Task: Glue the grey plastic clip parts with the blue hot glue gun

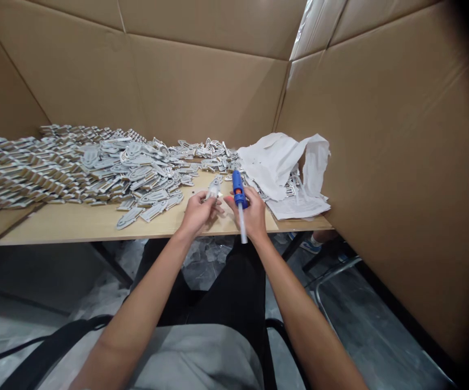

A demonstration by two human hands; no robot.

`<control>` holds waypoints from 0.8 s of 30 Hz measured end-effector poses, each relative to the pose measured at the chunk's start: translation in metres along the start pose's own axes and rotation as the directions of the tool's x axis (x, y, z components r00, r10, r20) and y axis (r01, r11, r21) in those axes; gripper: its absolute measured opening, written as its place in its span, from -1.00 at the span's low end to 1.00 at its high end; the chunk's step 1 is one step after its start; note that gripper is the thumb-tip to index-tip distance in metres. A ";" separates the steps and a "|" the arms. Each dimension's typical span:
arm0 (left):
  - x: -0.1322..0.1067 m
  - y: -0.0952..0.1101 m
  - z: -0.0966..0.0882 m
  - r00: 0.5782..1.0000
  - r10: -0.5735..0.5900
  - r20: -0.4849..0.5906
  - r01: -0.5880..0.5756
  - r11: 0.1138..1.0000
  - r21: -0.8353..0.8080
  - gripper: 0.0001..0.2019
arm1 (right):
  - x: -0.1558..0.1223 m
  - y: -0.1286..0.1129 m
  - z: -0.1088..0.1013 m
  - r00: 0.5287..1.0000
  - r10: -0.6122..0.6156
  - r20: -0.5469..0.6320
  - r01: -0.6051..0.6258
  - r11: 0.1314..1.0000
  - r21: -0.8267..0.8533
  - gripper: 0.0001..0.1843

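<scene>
My right hand (255, 215) is wrapped round a blue hot glue gun (238, 187), and a pale glue stick (243, 225) juts from its back end toward me. Closed on a small flat grey-white piece (214, 186), my left hand (200, 213) is just left of the gun, over the near part of the table. The piece tilts up from the fingers, and its lower part is hidden by them. Beyond my left hand lies a loose heap of similar grey pieces (136, 168) with pointed, oval outlines.
Neat rows of stacked pieces (14, 173) fill the left of the wooden table (75, 222). Crumpled white paper (275, 162) covers more pieces on the right. Tall cardboard walls (205, 86) enclose the back and sides. A metal chair frame (335, 273) stands below at right.
</scene>
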State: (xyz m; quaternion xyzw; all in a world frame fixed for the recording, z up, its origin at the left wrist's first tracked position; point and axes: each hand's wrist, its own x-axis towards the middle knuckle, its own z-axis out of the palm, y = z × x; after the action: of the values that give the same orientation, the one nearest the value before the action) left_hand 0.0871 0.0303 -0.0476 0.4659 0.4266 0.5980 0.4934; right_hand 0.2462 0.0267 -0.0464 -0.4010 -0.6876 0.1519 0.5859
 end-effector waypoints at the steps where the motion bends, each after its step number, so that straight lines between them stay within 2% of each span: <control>1: 0.001 0.000 0.000 0.999 -0.005 -0.038 0.002 0.998 -0.059 -0.80 | 0.001 0.001 0.000 0.999 0.028 0.030 -0.029 0.999 0.038 -0.61; 3: 0.003 -0.001 0.001 0.997 -0.010 -0.075 0.000 0.992 -0.129 -0.80 | 0.001 0.003 -0.001 0.987 0.118 0.105 -0.129 0.986 0.101 -0.50; 5: 0.003 -0.002 0.001 0.997 0.002 -0.082 -0.014 0.989 -0.144 -0.80 | 0.001 0.006 -0.001 0.955 0.211 0.208 -0.241 0.962 0.131 -0.40; 8: 0.003 -0.004 0.000 0.996 0.036 -0.082 -0.047 0.989 -0.137 -0.79 | 0.000 0.010 -0.003 0.905 0.265 0.332 -0.338 0.923 0.184 -0.28; 12: 0.002 -0.006 -0.002 0.995 0.054 -0.081 -0.063 0.992 -0.108 -0.80 | 0.001 0.012 -0.005 0.873 0.249 0.419 -0.385 0.880 0.279 -0.24; 15: 0.002 -0.007 -0.003 0.994 0.066 -0.085 -0.072 0.995 -0.067 -0.80 | 0.002 0.011 -0.006 0.845 0.234 0.481 -0.405 0.867 0.290 -0.26; 24: -0.001 -0.005 -0.002 0.995 0.089 -0.052 -0.090 0.996 -0.027 -0.83 | 0.004 0.009 -0.007 0.839 0.212 0.501 -0.389 0.878 0.281 -0.28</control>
State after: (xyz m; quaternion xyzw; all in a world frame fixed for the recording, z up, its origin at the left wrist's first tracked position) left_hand 0.0864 0.0302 -0.0527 0.4617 0.4088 0.6374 0.4620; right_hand 0.2563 0.0335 -0.0480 -0.3405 -0.6909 0.4602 0.4415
